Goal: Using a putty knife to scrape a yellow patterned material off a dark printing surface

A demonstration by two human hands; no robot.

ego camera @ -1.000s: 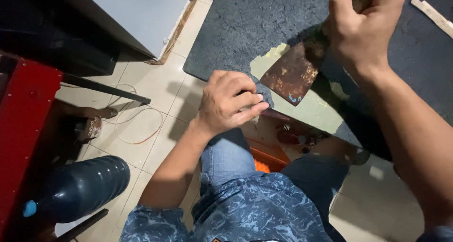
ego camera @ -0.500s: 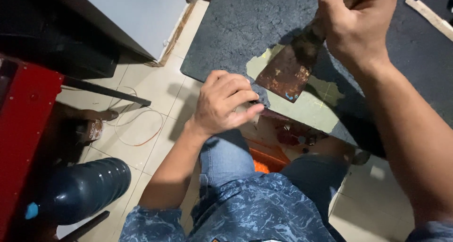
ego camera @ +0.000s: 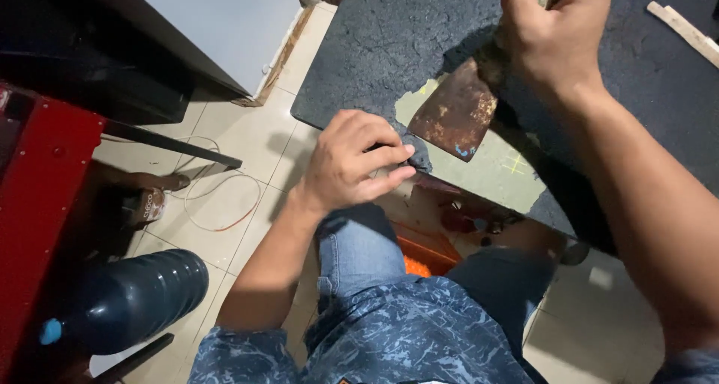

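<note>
My left hand [ego camera: 352, 163] pinches the loose edge of a dark rubbery covering [ego camera: 419, 153] at the near edge of a board [ego camera: 494, 170]. A pale green bare patch of the board shows where the covering is off. My right hand [ego camera: 558, 43] grips the handle of a rusty flat scraper [ego camera: 455, 110], whose blade lies tilted on the board just right of my left fingers. The dark covering [ego camera: 389, 39] still spreads over the far part of the board.
A red cabinet [ego camera: 37, 197] stands at the left, with a dark blue plastic bottle [ego camera: 127, 298] below it. A thin cable [ego camera: 225, 204] loops on the tiled floor. A pale wooden strip [ego camera: 685, 28] lies at the far right. Orange and red items [ego camera: 427, 249] sit under the board.
My right hand has drawn the scraper slightly up and away along the board. My left hand keeps its pinch on the covering's edge.
</note>
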